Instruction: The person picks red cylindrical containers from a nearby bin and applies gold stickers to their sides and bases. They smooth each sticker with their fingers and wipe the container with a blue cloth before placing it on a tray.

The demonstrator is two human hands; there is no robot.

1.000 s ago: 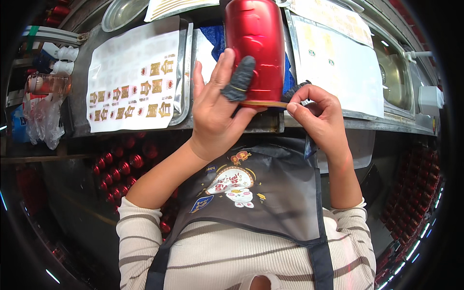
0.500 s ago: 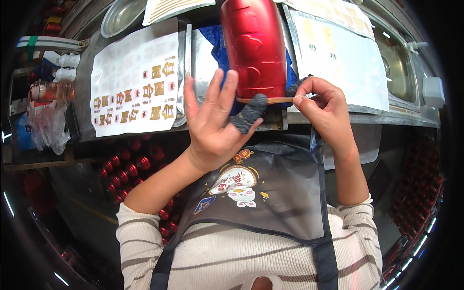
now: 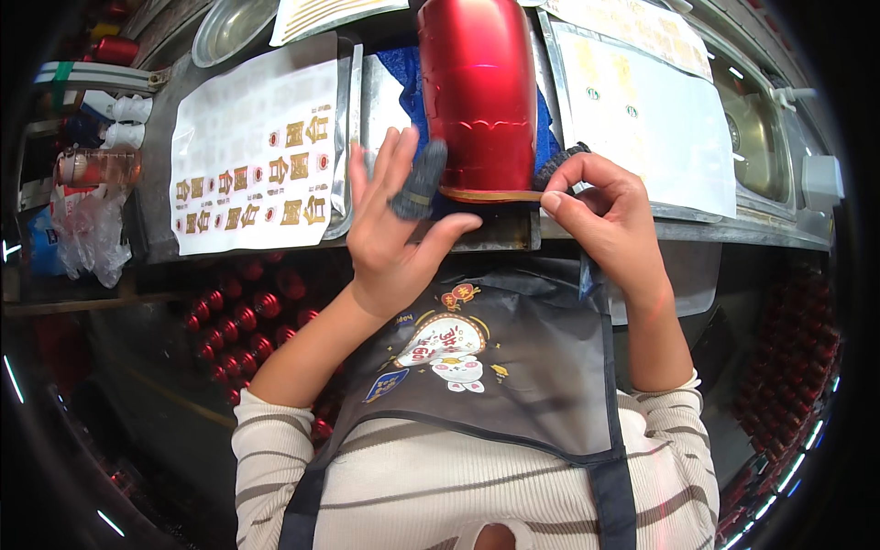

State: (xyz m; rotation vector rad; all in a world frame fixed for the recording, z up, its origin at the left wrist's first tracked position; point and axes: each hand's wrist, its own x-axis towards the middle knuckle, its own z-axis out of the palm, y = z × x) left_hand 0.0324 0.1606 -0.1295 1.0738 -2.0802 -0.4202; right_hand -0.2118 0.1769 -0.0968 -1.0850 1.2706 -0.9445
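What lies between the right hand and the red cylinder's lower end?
In the head view, a thin gold-brown strip runs from the right hand to the red cylinder; a dark finger cover shows just above it.

**Left hand (image 3: pixel 390 246) easing off, red canister (image 3: pixel 478 96) turning**

The covered forefinger (image 3: pixel 423 181) is leaving the strip (image 3: pixel 495 196) and moving left, the thumb (image 3: pixel 449 234) spreading away from it. The canister's lower raised shapes are giving way to a smoother side with a wavy ridge.
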